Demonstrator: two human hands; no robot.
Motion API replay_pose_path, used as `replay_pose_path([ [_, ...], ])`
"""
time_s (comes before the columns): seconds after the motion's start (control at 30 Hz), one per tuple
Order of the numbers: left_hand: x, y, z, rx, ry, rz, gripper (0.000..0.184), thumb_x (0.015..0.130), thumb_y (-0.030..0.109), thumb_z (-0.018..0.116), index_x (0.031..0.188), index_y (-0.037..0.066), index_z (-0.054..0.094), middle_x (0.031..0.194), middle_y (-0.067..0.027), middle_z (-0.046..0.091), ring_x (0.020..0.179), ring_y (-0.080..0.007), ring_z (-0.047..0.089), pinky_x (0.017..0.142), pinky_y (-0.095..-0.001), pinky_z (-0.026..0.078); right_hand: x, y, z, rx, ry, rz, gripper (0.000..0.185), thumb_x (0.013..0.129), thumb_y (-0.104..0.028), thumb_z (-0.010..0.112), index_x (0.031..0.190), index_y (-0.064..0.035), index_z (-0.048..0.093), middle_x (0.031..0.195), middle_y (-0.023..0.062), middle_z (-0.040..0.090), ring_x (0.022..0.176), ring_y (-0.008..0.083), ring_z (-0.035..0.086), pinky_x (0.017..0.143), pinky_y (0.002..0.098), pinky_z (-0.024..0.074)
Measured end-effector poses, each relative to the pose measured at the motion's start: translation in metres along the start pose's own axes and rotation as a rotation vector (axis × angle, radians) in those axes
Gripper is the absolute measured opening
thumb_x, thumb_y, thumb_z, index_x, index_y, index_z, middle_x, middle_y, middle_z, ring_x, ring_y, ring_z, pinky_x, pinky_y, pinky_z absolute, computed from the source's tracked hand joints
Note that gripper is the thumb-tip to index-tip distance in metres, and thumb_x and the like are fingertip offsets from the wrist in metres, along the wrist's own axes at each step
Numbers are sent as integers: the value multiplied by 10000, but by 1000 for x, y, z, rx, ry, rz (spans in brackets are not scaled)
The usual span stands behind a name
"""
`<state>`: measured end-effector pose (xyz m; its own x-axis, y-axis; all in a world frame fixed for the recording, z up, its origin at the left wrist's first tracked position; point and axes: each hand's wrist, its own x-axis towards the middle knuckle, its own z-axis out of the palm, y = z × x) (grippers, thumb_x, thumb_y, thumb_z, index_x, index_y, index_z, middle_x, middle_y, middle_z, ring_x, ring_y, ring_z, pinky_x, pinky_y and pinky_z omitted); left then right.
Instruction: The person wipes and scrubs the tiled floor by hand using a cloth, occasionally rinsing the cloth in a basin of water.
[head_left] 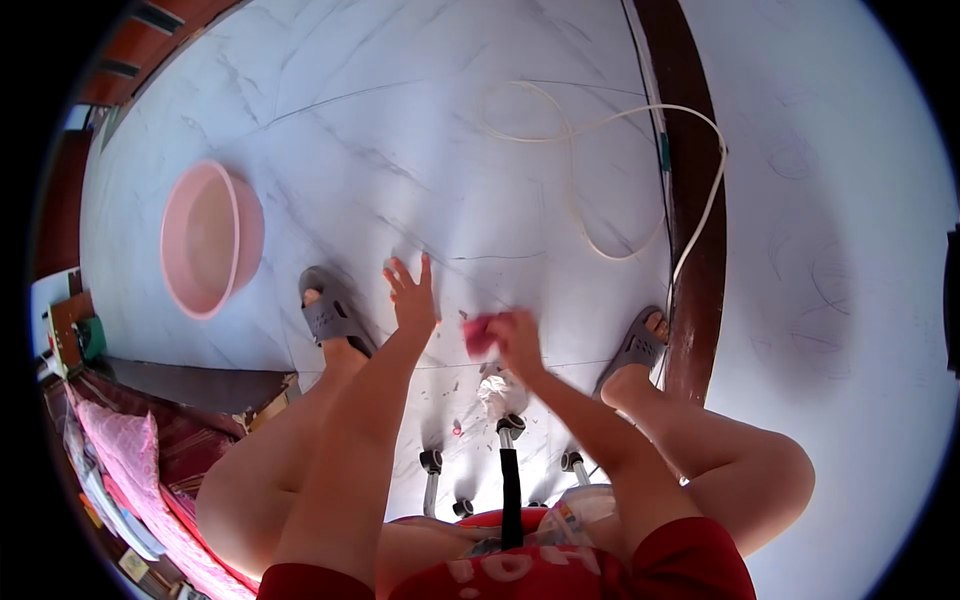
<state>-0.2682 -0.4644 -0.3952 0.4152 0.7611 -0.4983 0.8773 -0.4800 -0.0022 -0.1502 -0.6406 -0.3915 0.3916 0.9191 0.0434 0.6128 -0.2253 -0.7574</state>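
My right hand [517, 340] is closed on a red cloth [482, 334], held low over the marbled floor and slightly blurred. My left hand [409, 295] is to the left of it, empty, with its fingers spread just over or on the floor; contact cannot be made out. Below the cloth lies a crumpled white plastic bag or wad [498, 393]. Small dark bits of debris [446, 392] are scattered on the tiles around it, along with a small pink-red scrap [457, 430].
A pink basin [236, 240] stands at the left. A white cable [600, 122] loops over the floor toward the dark baseboard [700, 200] at the right. Chair casters [431, 461] are beneath me, between my feet in grey slippers [335, 318]. A bed with pink bedding [120, 440] is at lower left.
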Motion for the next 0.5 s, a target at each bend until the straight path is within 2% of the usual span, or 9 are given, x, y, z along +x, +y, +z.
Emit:
replay_pose_path([
  [0.1, -1, -2, 1, 33, 12, 21, 1257, 466, 224, 876, 1451, 234, 95, 1430, -344, 53, 1291, -547, 157, 818, -462, 505, 121, 21, -23, -59, 228, -43, 292, 687, 40, 581, 948, -91, 598, 983, 137, 545, 920, 337, 486, 799, 426, 396],
  [0.17, 0, 0, -4, 45, -4, 3, 1217, 497, 197, 856, 1452, 230, 103, 1429, -347, 69, 1288, -547, 174, 815, -437, 503, 205, 39, -29, -120, 271, -5, 363, 704, 16, 586, 1039, -126, 587, 1032, 156, 508, 948, 375, 478, 823, 452, 407],
  [0.27, 1, -4, 2, 64, 23, 26, 1082, 580, 114, 771, 1452, 222, 139, 1423, -361, 79, 1282, -554, 189, 801, -436, 491, 281, 44, -24, -210, 157, 182, 433, 739, 0, 561, 1130, -185, 564, 1117, 96, 513, 997, 353, 488, 832, 467, 448],
  [0.3, 0, -4, 2, 64, 17, 15, 1082, 580, 114, 771, 1452, 222, 139, 1423, -361, 79, 1282, -554, 189, 801, -436, 491, 285, 45, -11, -268, 125, 221, 400, 748, -23, 557, 1109, -196, 568, 1116, 79, 515, 1000, 333, 493, 800, 471, 454],
  [0.37, 1, -5, 2, 52, 35, 49, 1057, 592, 133, 763, 1450, 217, 153, 1417, -370, 90, 1276, -567, 187, 802, -455, 488, 263, 27, 10, -400, 79, 142, 355, 728, -36, 570, 1040, -203, 584, 1081, 66, 523, 996, 307, 493, 784, 467, 426],
  [0.43, 0, -5, -3, 22, 5, 44, 1001, 633, 111, 728, 1450, 214, 159, 1414, -374, 97, 1271, -577, 185, 799, -474, 486, 207, 24, 31, -386, 64, -200, 279, 703, -57, 594, 945, -197, 596, 1027, 60, 526, 979, 285, 489, 775, 456, 383],
  [0.47, 1, -6, 0, 30, 20, 46, 971, 658, 99, 706, 1451, 215, 159, 1413, -374, 99, 1270, -577, 186, 806, -478, 485, 169, 18, 34, -339, -13, -233, 319, 655, -39, 623, 934, -194, 602, 1016, 77, 524, 982, 298, 483, 829, 465, 352],
  [0.5, 2, -6, 1, 39, 36, 51, 940, 683, 86, 684, 1452, 216, 159, 1412, -374, 102, 1270, -578, 186, 812, -482, 485, 130, 8, 29, -301, -71, -275, 296, 647, -30, 621, 897, -188, 603, 979, 66, 522, 970, 290, 476, 805, 458, 344],
])
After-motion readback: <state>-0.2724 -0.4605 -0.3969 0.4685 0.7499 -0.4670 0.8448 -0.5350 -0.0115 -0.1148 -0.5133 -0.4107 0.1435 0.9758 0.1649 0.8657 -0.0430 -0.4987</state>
